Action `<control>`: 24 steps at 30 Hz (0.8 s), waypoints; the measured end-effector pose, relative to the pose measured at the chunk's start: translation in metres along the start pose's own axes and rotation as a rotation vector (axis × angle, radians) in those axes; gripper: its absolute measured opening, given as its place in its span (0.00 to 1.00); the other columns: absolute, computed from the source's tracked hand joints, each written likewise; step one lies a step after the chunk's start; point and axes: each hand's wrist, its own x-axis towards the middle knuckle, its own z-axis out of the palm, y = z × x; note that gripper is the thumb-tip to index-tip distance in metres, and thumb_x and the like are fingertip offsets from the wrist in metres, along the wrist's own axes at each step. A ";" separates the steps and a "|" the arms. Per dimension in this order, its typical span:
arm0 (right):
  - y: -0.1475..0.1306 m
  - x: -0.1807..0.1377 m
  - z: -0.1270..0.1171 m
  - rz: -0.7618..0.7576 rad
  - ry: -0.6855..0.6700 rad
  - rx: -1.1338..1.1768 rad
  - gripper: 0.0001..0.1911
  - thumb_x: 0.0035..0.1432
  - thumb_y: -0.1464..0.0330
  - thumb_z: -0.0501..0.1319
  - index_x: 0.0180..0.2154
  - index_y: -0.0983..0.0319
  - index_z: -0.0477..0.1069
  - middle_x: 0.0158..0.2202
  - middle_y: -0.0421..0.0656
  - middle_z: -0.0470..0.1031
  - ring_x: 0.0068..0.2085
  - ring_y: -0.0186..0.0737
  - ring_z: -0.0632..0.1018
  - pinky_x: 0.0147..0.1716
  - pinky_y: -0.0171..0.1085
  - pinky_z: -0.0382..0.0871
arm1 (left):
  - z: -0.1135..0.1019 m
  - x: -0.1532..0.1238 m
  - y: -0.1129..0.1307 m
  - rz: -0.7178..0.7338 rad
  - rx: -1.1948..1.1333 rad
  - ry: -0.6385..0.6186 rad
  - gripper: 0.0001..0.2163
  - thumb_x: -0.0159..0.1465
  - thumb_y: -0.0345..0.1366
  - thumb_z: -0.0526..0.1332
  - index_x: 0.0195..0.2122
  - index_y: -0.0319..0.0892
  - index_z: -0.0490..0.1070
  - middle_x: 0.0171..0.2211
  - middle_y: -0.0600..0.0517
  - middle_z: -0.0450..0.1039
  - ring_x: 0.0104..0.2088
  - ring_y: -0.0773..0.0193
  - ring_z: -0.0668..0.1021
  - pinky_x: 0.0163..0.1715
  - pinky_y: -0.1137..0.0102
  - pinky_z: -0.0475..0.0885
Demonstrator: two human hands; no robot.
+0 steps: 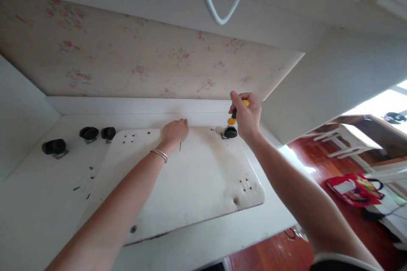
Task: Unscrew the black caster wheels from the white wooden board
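A white board (190,178) with rounded corners and groups of screw holes lies flat on a white surface. In my right hand (249,114) is a yellow-and-black screwdriver (232,121), fingers wrapped around its handle. Its lower end meets a black caster wheel (231,132) at the board's far right corner; the tip is hidden. My left hand (174,132) rests at the board's far edge with curled fingers, and whatever they hold is hidden. A thin dark piece (180,147) lies beside that hand.
Three loose casters, one of them a black caster (54,147), lie left of the board, near small dark screws (92,168). A white cable (219,19) hangs overhead. Floral wallpaper (159,63) backs the nook. A red bag (354,189) sits on the wooden floor at right.
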 end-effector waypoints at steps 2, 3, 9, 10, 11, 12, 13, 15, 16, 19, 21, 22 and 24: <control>0.001 0.000 0.007 -0.019 0.015 0.047 0.22 0.56 0.49 0.61 0.23 0.56 0.60 0.19 0.36 0.65 0.21 0.34 0.69 0.24 0.35 0.64 | 0.001 -0.001 0.000 -0.001 0.003 0.002 0.28 0.71 0.45 0.36 0.47 0.37 0.75 0.42 0.37 0.79 0.44 0.50 0.80 0.43 0.60 0.72; 0.001 0.000 0.009 -0.038 0.018 0.068 0.23 0.57 0.49 0.61 0.22 0.57 0.59 0.18 0.36 0.65 0.20 0.33 0.68 0.23 0.35 0.63 | 0.001 -0.001 0.000 -0.003 0.006 0.004 0.28 0.71 0.45 0.36 0.47 0.37 0.75 0.42 0.37 0.79 0.44 0.50 0.80 0.43 0.60 0.72; 0.004 0.012 0.013 -0.151 0.060 0.255 0.23 0.56 0.54 0.65 0.19 0.57 0.60 0.15 0.33 0.63 0.16 0.31 0.65 0.17 0.34 0.59 | 0.002 -0.001 0.000 -0.008 0.021 0.011 0.28 0.71 0.45 0.35 0.46 0.39 0.75 0.41 0.39 0.79 0.44 0.51 0.80 0.43 0.60 0.73; 0.006 0.013 0.014 -0.148 0.058 0.262 0.23 0.56 0.54 0.65 0.18 0.57 0.61 0.15 0.33 0.63 0.16 0.31 0.65 0.17 0.34 0.59 | 0.002 -0.001 0.000 -0.008 0.022 0.011 0.28 0.71 0.45 0.35 0.46 0.40 0.75 0.41 0.40 0.79 0.43 0.52 0.80 0.43 0.60 0.73; 0.008 0.014 0.014 -0.142 0.055 0.262 0.22 0.56 0.55 0.65 0.18 0.57 0.61 0.14 0.33 0.63 0.16 0.30 0.65 0.16 0.33 0.59 | 0.002 -0.002 0.000 -0.007 0.023 0.012 0.28 0.71 0.45 0.35 0.46 0.40 0.75 0.41 0.40 0.79 0.43 0.52 0.80 0.43 0.60 0.73; 0.010 0.014 0.015 -0.137 0.054 0.257 0.22 0.56 0.56 0.65 0.18 0.57 0.61 0.14 0.33 0.63 0.16 0.30 0.65 0.16 0.33 0.58 | 0.001 -0.002 0.000 -0.007 0.023 0.012 0.28 0.71 0.45 0.35 0.46 0.40 0.75 0.41 0.40 0.79 0.43 0.52 0.80 0.43 0.60 0.73; 0.012 0.013 0.015 -0.134 0.053 0.251 0.22 0.56 0.56 0.65 0.18 0.57 0.61 0.14 0.33 0.63 0.16 0.30 0.65 0.16 0.33 0.59 | 0.001 -0.002 0.000 -0.007 0.024 0.013 0.28 0.71 0.45 0.35 0.46 0.40 0.74 0.42 0.40 0.79 0.43 0.52 0.80 0.43 0.60 0.73; 0.015 0.013 0.015 -0.136 0.051 0.244 0.22 0.56 0.56 0.65 0.18 0.57 0.61 0.14 0.33 0.63 0.15 0.30 0.65 0.16 0.33 0.59 | 0.001 -0.002 0.000 -0.005 0.025 0.014 0.28 0.72 0.45 0.35 0.46 0.40 0.74 0.42 0.40 0.79 0.43 0.52 0.80 0.43 0.60 0.73; 0.016 0.013 0.014 -0.139 0.049 0.244 0.22 0.56 0.57 0.65 0.18 0.58 0.61 0.14 0.33 0.63 0.15 0.30 0.65 0.16 0.33 0.59 | 0.001 -0.002 0.000 -0.005 0.026 0.014 0.28 0.72 0.45 0.35 0.46 0.40 0.74 0.42 0.40 0.79 0.44 0.52 0.81 0.43 0.60 0.73; 0.016 0.014 0.013 -0.138 0.040 0.258 0.22 0.56 0.57 0.66 0.17 0.58 0.61 0.14 0.33 0.63 0.15 0.30 0.65 0.16 0.33 0.59 | 0.001 0.000 0.000 -0.005 0.027 0.012 0.28 0.72 0.44 0.36 0.46 0.39 0.75 0.42 0.40 0.79 0.43 0.51 0.81 0.42 0.61 0.73; 0.014 0.015 0.014 -0.134 0.059 0.281 0.22 0.56 0.58 0.66 0.17 0.58 0.61 0.14 0.33 0.63 0.15 0.30 0.65 0.15 0.33 0.59 | 0.001 0.000 -0.001 -0.005 0.029 0.014 0.27 0.72 0.44 0.36 0.46 0.39 0.75 0.41 0.40 0.79 0.43 0.52 0.81 0.42 0.61 0.74; 0.013 0.016 0.015 -0.132 0.067 0.291 0.22 0.56 0.58 0.66 0.17 0.57 0.61 0.13 0.33 0.63 0.14 0.30 0.65 0.15 0.33 0.58 | 0.001 0.000 -0.001 -0.004 0.029 0.015 0.27 0.72 0.44 0.36 0.46 0.40 0.75 0.41 0.41 0.79 0.43 0.52 0.81 0.42 0.61 0.74; 0.012 0.017 0.016 -0.128 0.073 0.293 0.21 0.56 0.59 0.66 0.17 0.57 0.61 0.13 0.33 0.63 0.14 0.30 0.65 0.15 0.33 0.58 | 0.001 0.000 -0.001 0.000 0.031 0.018 0.27 0.72 0.44 0.36 0.46 0.40 0.75 0.41 0.41 0.79 0.43 0.52 0.81 0.42 0.60 0.74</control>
